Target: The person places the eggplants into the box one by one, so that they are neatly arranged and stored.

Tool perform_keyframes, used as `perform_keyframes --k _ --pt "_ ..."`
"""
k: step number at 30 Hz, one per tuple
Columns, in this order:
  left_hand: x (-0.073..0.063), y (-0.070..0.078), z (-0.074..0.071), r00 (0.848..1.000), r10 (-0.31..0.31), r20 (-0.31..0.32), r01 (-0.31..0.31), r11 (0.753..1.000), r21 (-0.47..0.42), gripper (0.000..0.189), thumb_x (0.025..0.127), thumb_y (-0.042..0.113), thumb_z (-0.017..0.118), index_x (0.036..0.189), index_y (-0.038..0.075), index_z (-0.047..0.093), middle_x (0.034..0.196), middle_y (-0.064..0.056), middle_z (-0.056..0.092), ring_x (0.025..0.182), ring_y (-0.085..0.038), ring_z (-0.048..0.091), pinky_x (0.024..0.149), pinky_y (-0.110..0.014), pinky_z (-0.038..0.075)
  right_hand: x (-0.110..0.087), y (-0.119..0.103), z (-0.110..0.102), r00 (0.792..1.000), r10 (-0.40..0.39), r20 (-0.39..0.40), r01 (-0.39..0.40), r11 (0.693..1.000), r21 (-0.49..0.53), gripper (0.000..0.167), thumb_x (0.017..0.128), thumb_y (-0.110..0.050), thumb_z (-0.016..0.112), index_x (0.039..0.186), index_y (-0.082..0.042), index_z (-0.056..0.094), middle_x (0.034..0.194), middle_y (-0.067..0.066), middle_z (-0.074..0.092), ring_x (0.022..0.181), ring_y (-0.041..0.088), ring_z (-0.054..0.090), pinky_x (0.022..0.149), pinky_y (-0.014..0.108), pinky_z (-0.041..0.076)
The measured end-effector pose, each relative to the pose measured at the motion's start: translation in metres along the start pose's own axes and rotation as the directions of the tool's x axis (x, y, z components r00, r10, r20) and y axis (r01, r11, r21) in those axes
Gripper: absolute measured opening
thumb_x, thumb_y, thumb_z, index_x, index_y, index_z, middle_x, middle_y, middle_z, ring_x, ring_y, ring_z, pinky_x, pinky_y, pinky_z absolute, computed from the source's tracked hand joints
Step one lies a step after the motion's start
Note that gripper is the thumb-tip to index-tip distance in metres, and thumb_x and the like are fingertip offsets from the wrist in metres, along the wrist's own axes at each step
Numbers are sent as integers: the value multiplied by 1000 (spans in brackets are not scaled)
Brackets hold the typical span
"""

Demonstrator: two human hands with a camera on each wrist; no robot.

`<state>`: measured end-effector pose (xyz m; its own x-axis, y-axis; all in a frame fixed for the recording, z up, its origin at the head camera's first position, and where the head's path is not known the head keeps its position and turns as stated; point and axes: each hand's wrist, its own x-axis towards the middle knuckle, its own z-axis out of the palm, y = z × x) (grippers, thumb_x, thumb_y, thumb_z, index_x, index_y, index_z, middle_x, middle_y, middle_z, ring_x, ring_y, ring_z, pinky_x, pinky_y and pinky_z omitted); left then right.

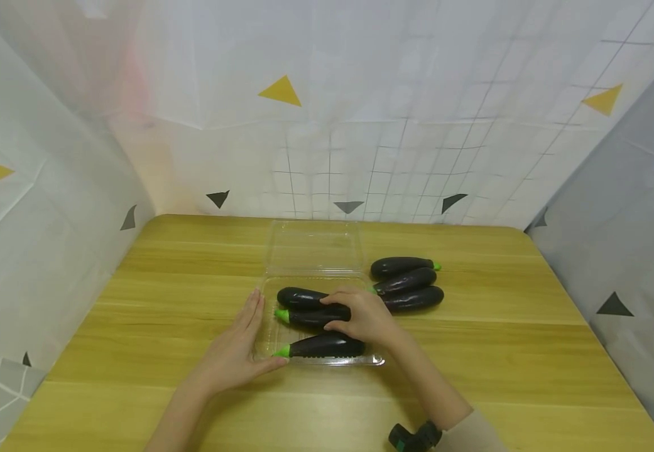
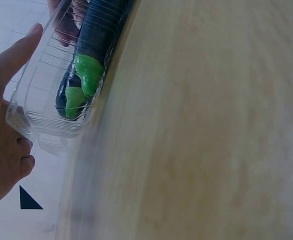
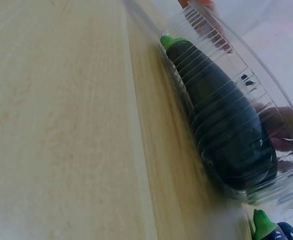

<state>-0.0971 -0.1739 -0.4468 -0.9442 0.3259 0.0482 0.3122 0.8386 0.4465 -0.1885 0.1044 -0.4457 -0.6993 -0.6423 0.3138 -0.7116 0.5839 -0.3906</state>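
Observation:
A clear plastic clamshell box (image 1: 380, 360) lies on the table, its lid (image 1: 315, 245) folded back toward the wall. Three dark eggplants lie across it: a rear one (image 1: 299, 298), a middle one (image 1: 306, 319) with its green stem to the left, and a front one (image 1: 327, 345). The right hand (image 1: 369, 317) reaches in from the right and holds the middle eggplant between thumb and fingers, covering its right end. Along the box's left side rests the left hand (image 1: 233, 355), fingers extended, thumb at the front left corner. The left wrist view shows green stems (image 2: 89, 75) through the box wall.
Right of the box, three more eggplants (image 1: 408, 281) lie close together on the wooden table (image 1: 507, 364). A small black device (image 1: 415, 437) sits at the right wrist. White sheets with coloured triangles (image 1: 281, 91) stand around the table's back and sides.

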Motion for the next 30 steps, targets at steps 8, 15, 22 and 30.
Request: perform_keyframes --k 8,15,22,30 --pt "0 0 0 1000 3 -4 -3 1000 -3 118 77 72 61 154 4 4 161 -9 -7 145 -29 7 111 -51 27 -6 5 -3 998 10 -69 -4 997 80 43 74 -32 84 112 -16 72 101 -9 72 98 13 66 83 36 54" --pt "0 1 -1 1000 1 3 -1 1000 -9 117 78 70 62 154 4 3 161 -9 -7 146 -29 7 110 -52 29 -12 6 -8 995 -7 -101 20 991 131 45 71 -29 86 111 -14 72 101 -8 72 97 13 66 82 35 54" --pt "0 2 -2 1000 -1 3 1 1000 -16 116 78 65 66 154 3 4 161 -10 -6 145 -29 7 110 -52 28 -17 9 -12 993 17 -116 8 977 212 44 71 -24 87 111 -12 72 98 -2 73 93 14 67 80 32 55" --pt "0 2 -2 1000 3 -1 -3 1000 -1 116 78 66 66 154 3 4 161 -10 -6 145 -29 7 109 -52 29 -23 12 -17 991 47 -124 -4 945 326 44 71 -20 87 110 -8 72 99 4 73 94 20 68 79 40 57"
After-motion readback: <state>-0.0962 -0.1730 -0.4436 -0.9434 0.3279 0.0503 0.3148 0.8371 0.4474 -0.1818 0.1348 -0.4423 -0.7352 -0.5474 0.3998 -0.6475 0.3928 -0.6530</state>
